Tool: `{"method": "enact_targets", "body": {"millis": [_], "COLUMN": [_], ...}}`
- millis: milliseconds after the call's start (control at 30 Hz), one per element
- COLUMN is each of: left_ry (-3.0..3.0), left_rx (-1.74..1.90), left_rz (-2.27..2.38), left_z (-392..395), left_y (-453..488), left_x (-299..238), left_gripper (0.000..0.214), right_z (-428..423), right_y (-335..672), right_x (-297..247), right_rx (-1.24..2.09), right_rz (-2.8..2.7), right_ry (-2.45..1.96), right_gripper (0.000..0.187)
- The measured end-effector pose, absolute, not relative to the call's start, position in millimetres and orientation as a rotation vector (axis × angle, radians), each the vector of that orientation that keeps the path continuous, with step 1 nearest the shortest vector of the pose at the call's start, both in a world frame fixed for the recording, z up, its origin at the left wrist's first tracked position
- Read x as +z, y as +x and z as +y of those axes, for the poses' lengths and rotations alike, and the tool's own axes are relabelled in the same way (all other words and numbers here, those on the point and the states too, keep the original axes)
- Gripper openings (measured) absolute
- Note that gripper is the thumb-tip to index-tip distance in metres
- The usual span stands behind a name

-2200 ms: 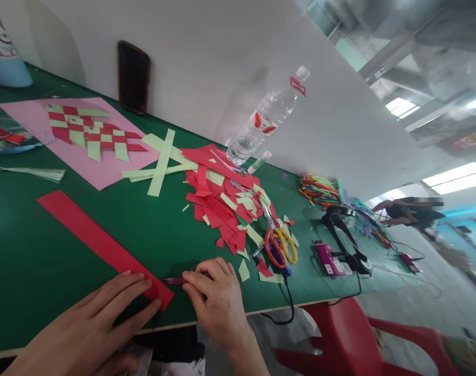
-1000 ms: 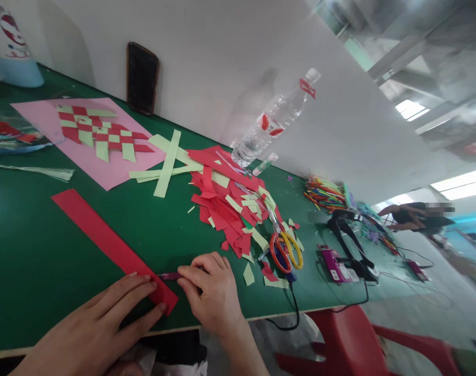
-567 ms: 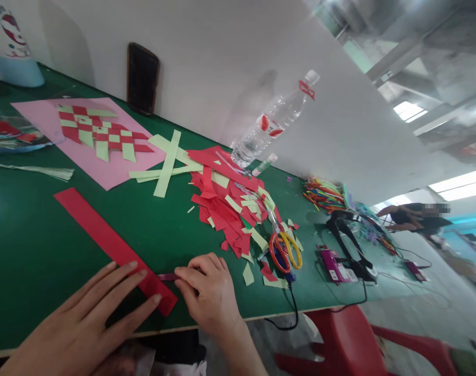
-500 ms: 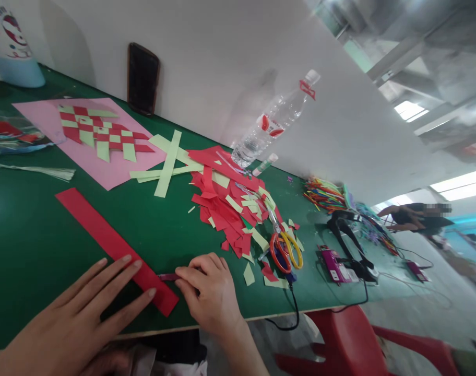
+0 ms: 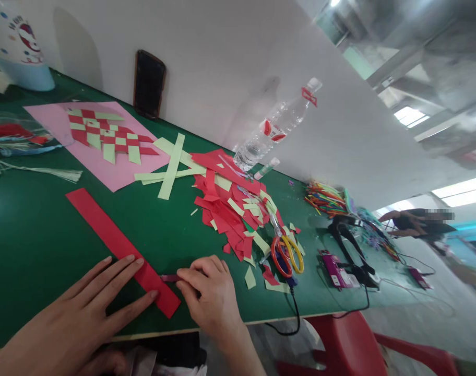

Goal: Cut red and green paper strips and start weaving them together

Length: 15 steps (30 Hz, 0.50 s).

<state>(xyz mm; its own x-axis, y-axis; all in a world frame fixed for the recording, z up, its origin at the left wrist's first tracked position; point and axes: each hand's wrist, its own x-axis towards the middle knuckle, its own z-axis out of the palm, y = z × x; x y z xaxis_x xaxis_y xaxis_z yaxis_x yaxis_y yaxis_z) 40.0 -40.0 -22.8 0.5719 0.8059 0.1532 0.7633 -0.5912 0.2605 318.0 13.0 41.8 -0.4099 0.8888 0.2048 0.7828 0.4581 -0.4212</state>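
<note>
Foremost, green tabletop (image 5: 159,224) against white wall (image 5: 206,62); on it, long red paper strip (image 5: 108,230) under left hand (image 5: 85,308), fingers spread; right hand (image 5: 210,292) pinching slim purple tool (image 5: 169,278) alongside; red plastic chair (image 5: 349,344) below.

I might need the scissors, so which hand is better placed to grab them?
Probably the right hand: it's nearer the scissors, though holding a purple tool; the left hand rests on the red strip.

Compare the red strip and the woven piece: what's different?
Color: the red strip is plain; the woven piece is checked red and pale green.
Shape: the red strip is one straight band; the woven piece has loose ends.
Place: the red strip lies on the green table, touched by the left hand; the woven piece lies on a pink sheet.
Both look like paper.
</note>
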Motion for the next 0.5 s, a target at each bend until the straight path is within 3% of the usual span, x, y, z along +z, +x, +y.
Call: {"method": "enact_targets", "body": {"millis": [500], "left_ry": [2.580], "left_rx": [0.402], "left_rz": [1.360], "left_z": [-36.9], "left_y": [41.7], "left_x": [-21.9], "left_gripper": [0.091], "right_z": [13.7], "right_y": [310.1], "right_x": [43.0], "right_rx": [0.356], "right_rz": [-2.277], "right_ry": [-1.420], "right_gripper": [0.015]}}
